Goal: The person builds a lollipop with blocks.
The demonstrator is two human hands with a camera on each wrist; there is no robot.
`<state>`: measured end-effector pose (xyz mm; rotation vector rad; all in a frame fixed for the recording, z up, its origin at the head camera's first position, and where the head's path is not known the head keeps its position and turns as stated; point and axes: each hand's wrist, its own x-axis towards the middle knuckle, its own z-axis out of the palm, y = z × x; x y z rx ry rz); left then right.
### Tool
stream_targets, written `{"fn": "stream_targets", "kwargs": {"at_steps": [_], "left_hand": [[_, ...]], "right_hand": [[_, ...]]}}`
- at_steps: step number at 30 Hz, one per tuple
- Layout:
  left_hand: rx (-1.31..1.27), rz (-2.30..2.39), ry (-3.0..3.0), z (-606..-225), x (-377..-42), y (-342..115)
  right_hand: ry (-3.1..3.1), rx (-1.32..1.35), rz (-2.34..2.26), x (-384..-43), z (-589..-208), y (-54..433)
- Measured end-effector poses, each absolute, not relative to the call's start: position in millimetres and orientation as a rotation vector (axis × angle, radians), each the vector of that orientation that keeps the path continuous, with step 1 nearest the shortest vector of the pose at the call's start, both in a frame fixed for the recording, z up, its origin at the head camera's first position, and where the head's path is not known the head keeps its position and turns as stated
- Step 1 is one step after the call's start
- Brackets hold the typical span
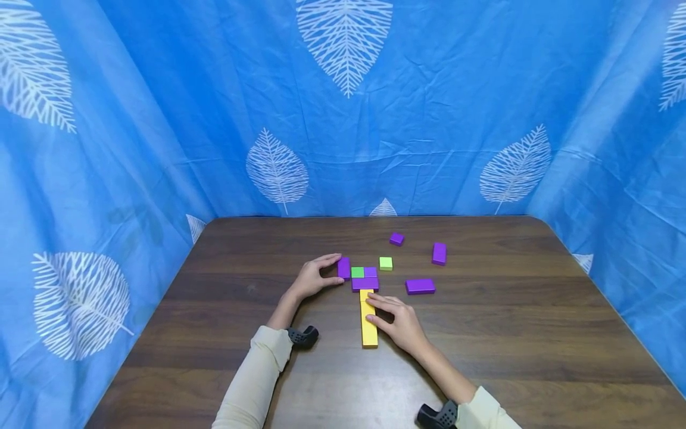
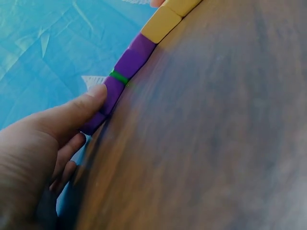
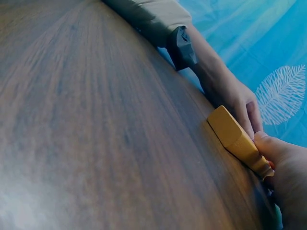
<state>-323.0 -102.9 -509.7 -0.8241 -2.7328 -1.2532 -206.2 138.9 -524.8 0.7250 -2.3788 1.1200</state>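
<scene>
Lower centre of frame: left hand [image 1: 312,279] pinches 1 purple block [image 1: 344,269] end-to-end just beside the green block [image 1: 357,272] — presumably for alignment. Right hand [image 1: 401,322], fingers loosely spread, touches 2 yellow blocks [image 1: 370,335] — apparently steadying them.

Smooth yellow block [image 1: 370,332], wood-grained tabletop [image 1: 509,351] with sheen, creased cloth curtain [image 1: 429,107].

Purple oblong block [image 1: 344,269], long side toward the table's [image 1: 225,298] left edge, long yellow block [image 1: 370,335], aimed at the far edge, small yellow block [image 1: 364,294] against its far end
</scene>
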Motion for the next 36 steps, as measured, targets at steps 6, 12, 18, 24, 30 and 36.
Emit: {"fn": "stream_targets", "kwargs": {"at_steps": [6,12,18,24,30,36], "left_hand": [[-0.797,-1.277,-2.739,-509.4,-322.6,-106.2],[-0.827,-1.239,-2.764,-509.4,-324.2,-106.0],[-0.834,-1.199,-2.778,-509.4,-323.3,-104.8],[-0.870,-1.162,-2.769,-510.2,-322.4,-104.8],[-0.893,-1.132,-2.775,-511.7,-323.1,-104.6],[-0.909,-1.098,-2.771,-512.1,-323.3,-104.7]], "right_hand": [[-2.397,0.722,1.136,-205.1,-522.9,138.0],[-2.389,0.726,1.127,-205.4,-522.7,138.2],[-2.381,0.725,1.116,-206.1,-523.5,139.0],[-2.391,0.718,1.112,-205.9,-524.4,138.9],[-2.396,0.716,1.120,-205.8,-523.3,139.2],[-2.393,0.719,1.119,-206.0,-523.0,138.9]]}}
